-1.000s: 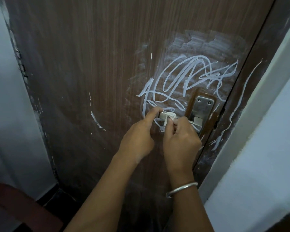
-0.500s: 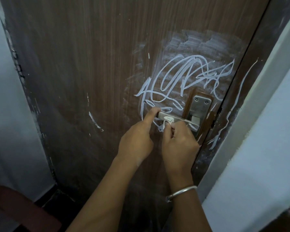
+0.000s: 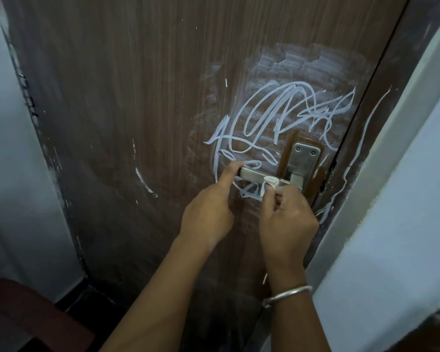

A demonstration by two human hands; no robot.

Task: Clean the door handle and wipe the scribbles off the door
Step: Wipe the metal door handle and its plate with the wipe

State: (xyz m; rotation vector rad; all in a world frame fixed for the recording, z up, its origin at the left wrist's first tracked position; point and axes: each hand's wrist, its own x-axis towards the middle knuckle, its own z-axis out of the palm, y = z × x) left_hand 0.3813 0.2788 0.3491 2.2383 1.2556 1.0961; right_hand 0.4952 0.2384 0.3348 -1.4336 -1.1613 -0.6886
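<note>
A brown wooden door (image 3: 142, 102) fills the view, with white scribbles (image 3: 277, 115) looping above and around its metal lever handle (image 3: 254, 174) and back plate (image 3: 304, 158). A smeared white patch lies above the scribbles. My left hand (image 3: 208, 212) has its index finger pressed on the free left end of the lever. My right hand (image 3: 287, 219) pinches a small white cloth (image 3: 269, 183) wrapped over the lever near the plate.
The dark door frame (image 3: 381, 128) with white streaks stands right of the door, then a pale wall (image 3: 401, 224). Another pale wall (image 3: 5, 174) is at the left. A dark red object (image 3: 23, 318) sits low at the bottom left.
My right hand has slid the white cloth to the right along the lever, from near its left end toward the back plate. The left finger stays on the lever's end.
</note>
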